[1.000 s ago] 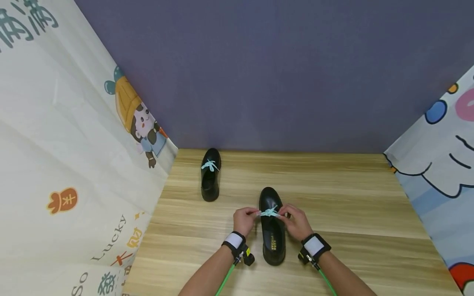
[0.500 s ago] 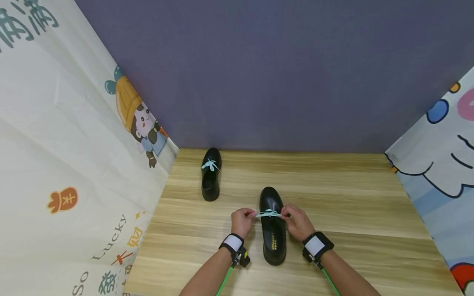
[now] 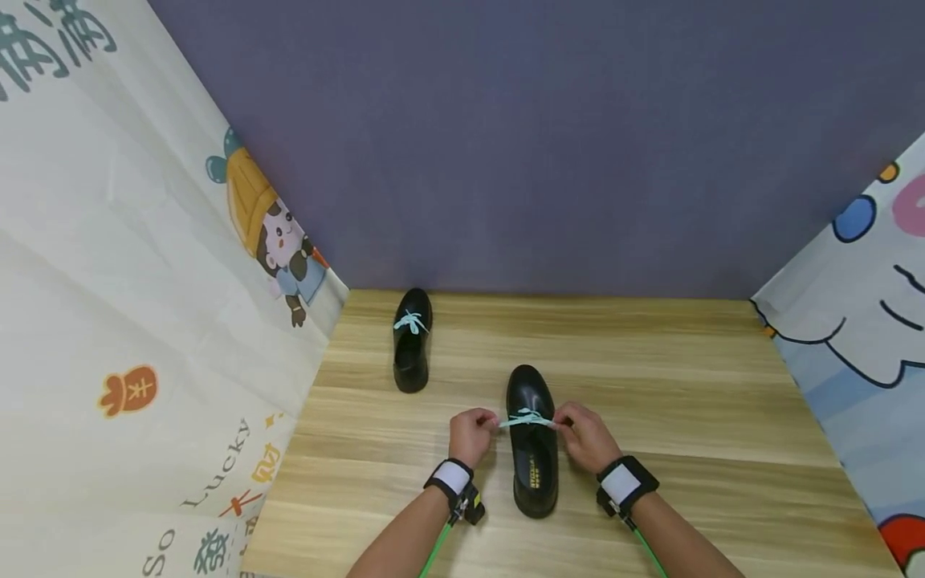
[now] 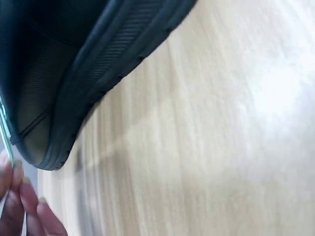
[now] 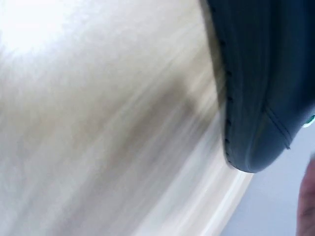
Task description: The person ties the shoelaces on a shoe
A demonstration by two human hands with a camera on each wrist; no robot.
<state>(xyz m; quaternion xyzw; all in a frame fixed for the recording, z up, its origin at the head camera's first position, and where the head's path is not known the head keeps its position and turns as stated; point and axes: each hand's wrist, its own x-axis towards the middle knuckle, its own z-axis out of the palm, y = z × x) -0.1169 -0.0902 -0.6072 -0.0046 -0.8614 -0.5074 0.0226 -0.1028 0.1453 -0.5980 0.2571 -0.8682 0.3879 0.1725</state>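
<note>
A black leather shoe (image 3: 531, 391) stands upright on the wooden surface, toe pointing away, with a light blue shoelace (image 3: 528, 417) across its front. To its left, my left hand (image 3: 473, 435) pinches one side of the shoelace between thumb and fingers. On the other side, my right hand (image 3: 585, 437) pinches the opposite side of the lace. The lace is stretched sideways between both hands. In the left wrist view, fingertips (image 4: 17, 173) hold the lace beside the shoe's sole (image 4: 113, 54). Only a finger (image 5: 306, 201) shows in the right wrist view, blurred.
A second black shoe (image 3: 411, 353) with a tied light blue lace stands at the back left of the wooden surface (image 3: 665, 369). A dark grey-purple wall (image 3: 506, 160) rises behind. Printed white cloths hang at the left (image 3: 144, 281) and right (image 3: 860, 321).
Both hands have moved slightly outward from the shoe, drawing the lace wider and tighter. The shoe itself has stayed in place.
</note>
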